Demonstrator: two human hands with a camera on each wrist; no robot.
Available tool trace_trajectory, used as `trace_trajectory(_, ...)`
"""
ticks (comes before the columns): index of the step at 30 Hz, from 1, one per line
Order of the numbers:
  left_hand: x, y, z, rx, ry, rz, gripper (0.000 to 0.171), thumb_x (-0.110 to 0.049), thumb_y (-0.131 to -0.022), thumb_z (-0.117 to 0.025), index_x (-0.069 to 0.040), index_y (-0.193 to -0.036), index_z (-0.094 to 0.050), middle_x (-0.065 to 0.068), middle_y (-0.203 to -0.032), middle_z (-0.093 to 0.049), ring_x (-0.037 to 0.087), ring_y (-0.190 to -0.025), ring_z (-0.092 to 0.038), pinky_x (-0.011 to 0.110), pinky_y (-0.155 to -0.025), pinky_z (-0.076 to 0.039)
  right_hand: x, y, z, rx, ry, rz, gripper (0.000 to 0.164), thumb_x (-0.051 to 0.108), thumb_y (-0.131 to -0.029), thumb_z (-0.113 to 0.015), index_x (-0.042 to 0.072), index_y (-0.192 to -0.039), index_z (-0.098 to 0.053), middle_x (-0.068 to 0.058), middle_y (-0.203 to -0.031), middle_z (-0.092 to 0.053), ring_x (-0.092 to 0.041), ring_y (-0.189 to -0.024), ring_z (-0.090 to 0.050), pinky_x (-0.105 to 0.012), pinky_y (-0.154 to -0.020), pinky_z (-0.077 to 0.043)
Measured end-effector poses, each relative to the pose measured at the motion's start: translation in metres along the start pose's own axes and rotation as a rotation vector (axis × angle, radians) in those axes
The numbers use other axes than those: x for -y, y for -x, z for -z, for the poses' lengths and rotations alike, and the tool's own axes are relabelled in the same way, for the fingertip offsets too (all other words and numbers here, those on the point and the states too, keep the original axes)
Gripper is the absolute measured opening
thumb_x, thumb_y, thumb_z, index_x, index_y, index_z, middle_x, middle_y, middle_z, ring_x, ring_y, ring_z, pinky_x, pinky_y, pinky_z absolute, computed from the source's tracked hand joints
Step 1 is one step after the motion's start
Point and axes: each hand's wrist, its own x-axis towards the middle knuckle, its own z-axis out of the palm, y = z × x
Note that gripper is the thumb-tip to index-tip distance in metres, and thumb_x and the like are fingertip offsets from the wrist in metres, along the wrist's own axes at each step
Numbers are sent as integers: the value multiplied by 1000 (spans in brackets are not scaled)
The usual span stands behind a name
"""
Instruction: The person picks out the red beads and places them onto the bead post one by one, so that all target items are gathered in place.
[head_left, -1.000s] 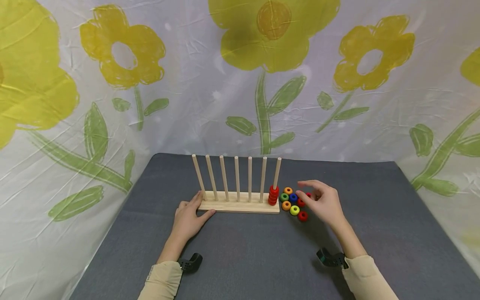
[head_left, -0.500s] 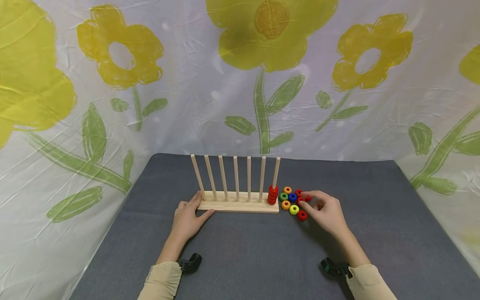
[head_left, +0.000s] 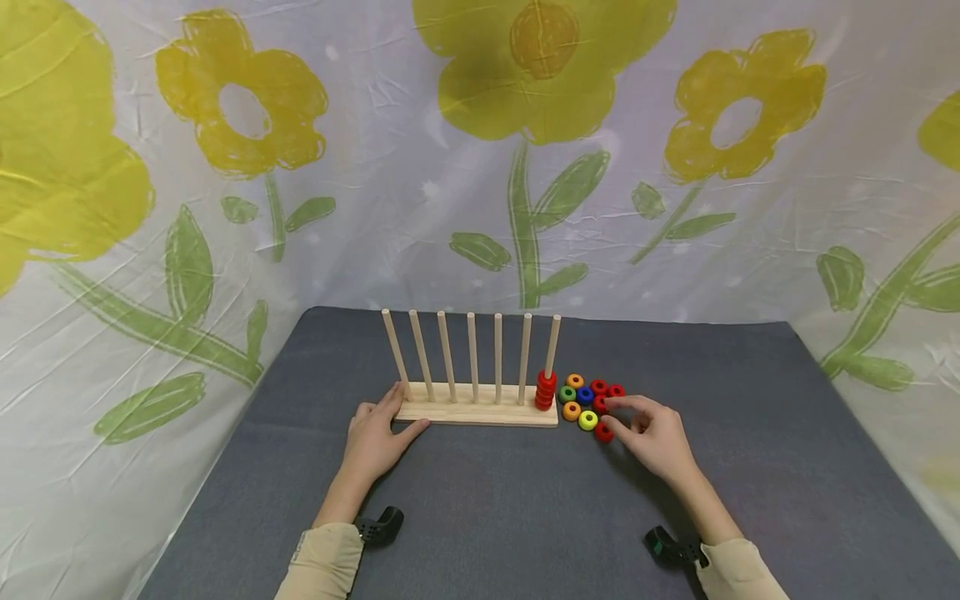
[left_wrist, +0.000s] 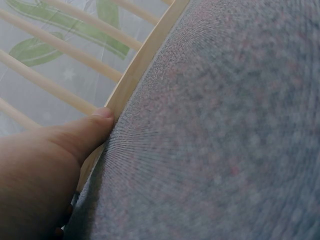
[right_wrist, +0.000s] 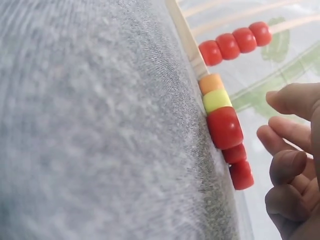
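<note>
A wooden peg rack (head_left: 480,410) with a row of upright pegs stands mid-table. Its rightmost peg carries a stack of several red beads (head_left: 546,392). My left hand (head_left: 375,442) holds the rack's left end, thumb on the front edge of the base and fingers along the end; the left wrist view shows the thumb (left_wrist: 95,127) against the wood. To the right of the rack lies a cluster of loose beads. My right hand (head_left: 651,435) hovers at their right side, thumb and forefinger apart, near the front red bead (head_left: 603,432). Nothing shows between its fingers in the right wrist view.
The loose cluster includes a blue bead (head_left: 585,396), a green bead (head_left: 567,393), a yellow bead (head_left: 588,420), two orange ones and several red ones. A dark grey cloth (head_left: 480,517) covers the table. Behind it hangs a flower-printed curtain (head_left: 375,233).
My right hand has come down and toward the front over the cluster's right side, uncovering red beads at the back. My left hand and the rack have stayed put.
</note>
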Motion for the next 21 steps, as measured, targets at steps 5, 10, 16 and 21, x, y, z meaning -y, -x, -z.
trace_trajectory(5,1,1,1,6,3,-4,89,-51,-98,-74,-10,-166,-35,13,-171,-36,42,-128,-47,58,-103,-37,-6,5,-3,-6,0,-7,22,15,-92,-85,10,-113,-81,8,-50,-44,1,-41,-31,-25,-40,-30)
trace_trajectory(10,4,2,1,13,2,-8,88,-50,-98,-74,-10,-166,-35,12,-171,-35,43,-130,-46,60,-105,-36,-15,14,-10,-7,8,-42,21,19,-93,-85,12,-113,-81,9,-52,-49,1,-39,-32,-25,-39,-31)
trace_trajectory(16,3,2,0,16,-5,-5,88,-51,-98,-73,-11,-166,-34,12,-171,-35,42,-128,-47,59,-103,-38,-20,16,-12,-27,-12,-36,21,18,-91,-87,14,-111,-82,10,-50,-49,2,-39,-32,-25,-39,-31)
trace_trajectory(21,1,1,0,6,-4,1,87,-52,-98,-74,-12,-166,-36,12,-171,-35,41,-126,-47,58,-103,-37,-22,13,-10,-16,-4,14,22,16,-90,-88,14,-111,-82,10,-52,-48,2,-40,-33,-25,-39,-31)
